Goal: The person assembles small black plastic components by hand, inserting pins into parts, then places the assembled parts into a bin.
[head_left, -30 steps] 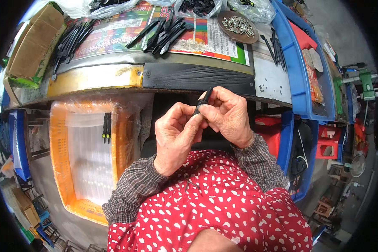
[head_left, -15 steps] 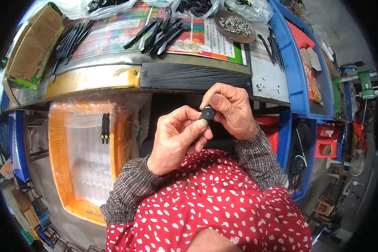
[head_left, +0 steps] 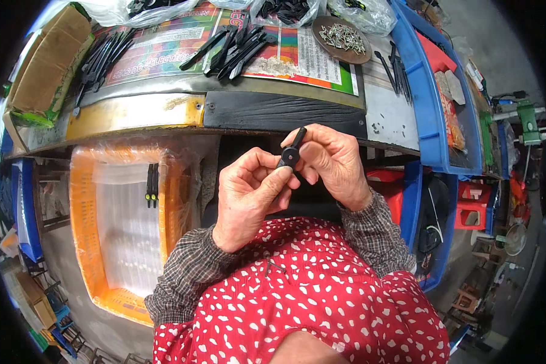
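Note:
Above my lap I hold a small black plastic piece (head_left: pixel 290 156) with a round disc that has a light dot at its centre. A short black bar sticks up from the disc, tilted to the right. My left hand (head_left: pixel 247 193) is closed, its thumb and fingers pinching the lower end, which they hide. My right hand (head_left: pixel 338 162) is closed at the right side of the disc and bar, index finger and thumb against it. The piece is in front of the bench edge, below its black strip (head_left: pixel 285 112).
On the bench lie a pile of black bars (head_left: pixel 230 51), another bundle (head_left: pixel 103 60) and a round dish of small metal rivets (head_left: pixel 342 39). A cardboard box (head_left: pixel 51 67) stands left, a blue bin (head_left: pixel 434 139) right. Below left, an orange crate (head_left: pixel 88 242) holds black strips (head_left: pixel 152 185).
The black bar now shows upright above the disc, where my right fingers covered it before. My right fingers have shifted down and aside, and the disc has moved slightly left and up.

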The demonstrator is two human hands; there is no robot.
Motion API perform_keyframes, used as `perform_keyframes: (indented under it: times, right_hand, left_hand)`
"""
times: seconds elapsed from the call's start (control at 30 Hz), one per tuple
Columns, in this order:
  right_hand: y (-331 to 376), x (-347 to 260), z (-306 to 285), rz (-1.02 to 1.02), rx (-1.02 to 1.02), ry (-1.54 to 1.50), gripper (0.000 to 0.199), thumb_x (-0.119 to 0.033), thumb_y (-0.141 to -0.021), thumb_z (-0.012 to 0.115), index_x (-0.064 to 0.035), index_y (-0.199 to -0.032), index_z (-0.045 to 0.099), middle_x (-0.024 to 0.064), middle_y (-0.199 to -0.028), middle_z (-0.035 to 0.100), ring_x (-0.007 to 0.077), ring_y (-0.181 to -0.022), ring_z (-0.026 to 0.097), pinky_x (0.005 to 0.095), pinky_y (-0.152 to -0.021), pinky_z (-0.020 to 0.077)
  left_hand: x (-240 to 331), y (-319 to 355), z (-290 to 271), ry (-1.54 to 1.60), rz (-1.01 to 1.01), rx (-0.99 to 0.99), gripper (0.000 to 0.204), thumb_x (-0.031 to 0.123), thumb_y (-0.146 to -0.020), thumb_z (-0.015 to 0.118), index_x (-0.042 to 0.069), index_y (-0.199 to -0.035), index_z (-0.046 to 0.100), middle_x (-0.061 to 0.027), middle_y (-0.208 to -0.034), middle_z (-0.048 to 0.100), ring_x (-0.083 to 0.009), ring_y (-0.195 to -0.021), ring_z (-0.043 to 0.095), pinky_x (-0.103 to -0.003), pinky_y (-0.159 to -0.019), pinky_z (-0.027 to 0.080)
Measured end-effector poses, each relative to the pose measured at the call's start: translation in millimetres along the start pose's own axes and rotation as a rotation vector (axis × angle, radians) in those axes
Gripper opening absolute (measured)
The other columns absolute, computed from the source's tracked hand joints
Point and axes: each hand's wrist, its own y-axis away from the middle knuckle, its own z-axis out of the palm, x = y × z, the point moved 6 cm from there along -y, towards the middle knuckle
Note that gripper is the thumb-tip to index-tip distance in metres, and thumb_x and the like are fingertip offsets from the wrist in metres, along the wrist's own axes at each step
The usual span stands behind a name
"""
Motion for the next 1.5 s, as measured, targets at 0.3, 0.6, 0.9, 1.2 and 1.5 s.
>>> perform_keyframes:
  times: [0.3, 0.6, 0.9, 1.2, 1.5]
  right_hand:
    - [0.4, 0.4, 8.1, 0.054, -0.051, 0.041, 0.011, -0.005, -0.089, 0.062, 0.0026, -0.094, 0.058, 0.0006, -0.079, 0.060, 0.0027, -0.065, 0.055, 0.0175, -0.052, 0.0439]
    - [3.0, 3.0, 7.3, 0.028, 0.037, -0.025, 0.013, -0.008, -0.090, 0.063, 0.0002, -0.099, 0.059, -0.0024, -0.078, 0.057, 0.0007, -0.065, 0.050, 0.0158, -0.054, 0.0412]
    - [-6.3, 1.9, -1.9, 0.049, -0.135, -0.047, 0.023, -0.023, -0.094, 0.060, -0.0034, -0.082, 0.062, -0.0049, -0.068, 0.055, 0.0000, -0.055, 0.043, 0.0159, -0.047, 0.0326]
    - [-5.4, 6.8, -1.5, 0.036, -0.020, 0.016, 0.022, -0.022, -0.094, 0.060, -0.0031, -0.083, 0.062, -0.0045, -0.068, 0.055, 0.0007, -0.055, 0.044, 0.0161, -0.046, 0.0339]
    - [-4.8, 3.2, 2.0, 0.044, -0.055, -0.008, 0.018, -0.019, -0.092, 0.062, -0.0010, -0.094, 0.061, -0.0021, -0.072, 0.057, 0.0010, -0.057, 0.047, 0.0161, -0.047, 0.0362]
  left_hand:
    - [-4.7, -0.5, -4.4, -0.032, 0.093, 0.010, 0.006, 0.004, -0.092, 0.059, -0.002, -0.091, 0.057, -0.0082, -0.078, 0.065, -0.0074, -0.055, 0.056, -0.017, -0.047, 0.042]
    - [-3.3, -1.1, -3.5, -0.011, 0.041, -0.005, 0.007, 0.005, -0.092, 0.059, -0.002, -0.093, 0.057, -0.0082, -0.076, 0.065, -0.0066, -0.055, 0.056, -0.017, -0.046, 0.041]
    - [-10.5, 2.4, 3.5, 0.091, -0.086, -0.125, 0.007, 0.006, -0.092, 0.058, 0.000, -0.092, 0.056, -0.0089, -0.075, 0.065, -0.0074, -0.053, 0.054, -0.017, -0.041, 0.035]
    - [-15.0, 0.0, -4.1, 0.072, -0.094, -0.054, 0.006, 0.005, -0.091, 0.059, -0.001, -0.094, 0.058, -0.0090, -0.077, 0.065, -0.0072, -0.054, 0.055, -0.017, -0.043, 0.038]
    - [-4.7, -2.1, -9.2, 0.017, -0.048, -0.012, 0.006, 0.005, -0.091, 0.059, -0.001, -0.094, 0.058, -0.0084, -0.080, 0.066, -0.0073, -0.057, 0.056, -0.017, -0.047, 0.043]
